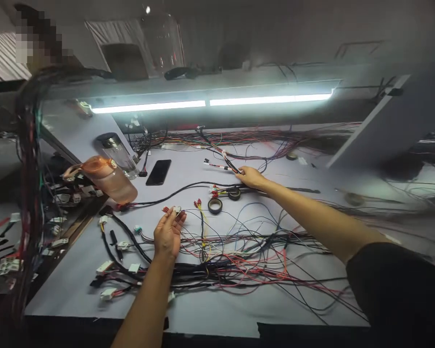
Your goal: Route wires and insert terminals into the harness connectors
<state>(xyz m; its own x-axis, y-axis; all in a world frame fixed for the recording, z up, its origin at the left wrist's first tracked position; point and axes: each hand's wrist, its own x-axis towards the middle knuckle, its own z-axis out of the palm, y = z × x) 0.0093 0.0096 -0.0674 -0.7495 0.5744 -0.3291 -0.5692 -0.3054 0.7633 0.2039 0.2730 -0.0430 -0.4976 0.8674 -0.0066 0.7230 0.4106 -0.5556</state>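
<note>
My left hand [168,232] is pinched, palm up, around a small white connector [177,210], with a red piece showing beside its fingertips. Thin wires run to the right from there. Farther back, my right hand [251,177] has its fingers closed on a black wrapped cable bundle [229,163]. Below the right hand sit two rolls of tape [215,206] and red connectors [213,194]. A large harness of loose coloured wires [246,266] spreads across the front of the white table [65,290], its white connectors [108,293] at the left.
A pinkish bottle [112,181], a clear bottle [119,154] and a black phone [158,172] stand or lie at the back left. More wires [210,140] stretch along the back below a lit tube lamp [268,100]. A thick cable bundle [29,169] hangs at the left.
</note>
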